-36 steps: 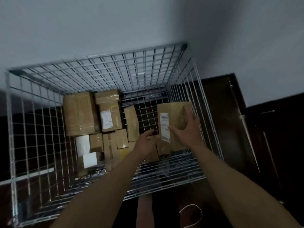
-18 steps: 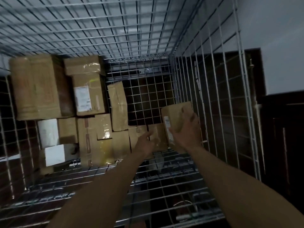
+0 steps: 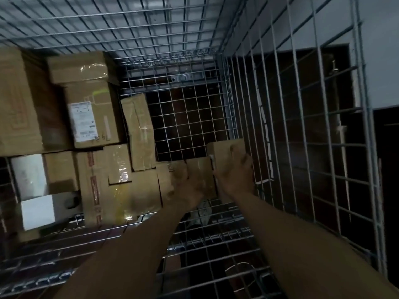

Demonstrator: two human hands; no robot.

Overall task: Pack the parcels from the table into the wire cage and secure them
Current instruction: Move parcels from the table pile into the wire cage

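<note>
The parcel (image 3: 224, 148) sits right of centre, low in the wire cage (image 3: 302, 130), seemingly on end, hard by the cage's right side. The right hand (image 3: 236, 171) is on it, fingers (image 3: 244, 157) wrapped over its right edge; the left hand (image 3: 187, 182) rests just left on a neighbouring box (image 3: 200, 171), its grip too blurred to tell. Bare mesh floor (image 3: 187, 121) lies just above in the frame, stacked boxes (image 3: 92, 117) at left, so room looks narrow

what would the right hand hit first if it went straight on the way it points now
The right hand, gripping a parcel, likely meets the cage's bare wire floor first; depth unclear.
</note>
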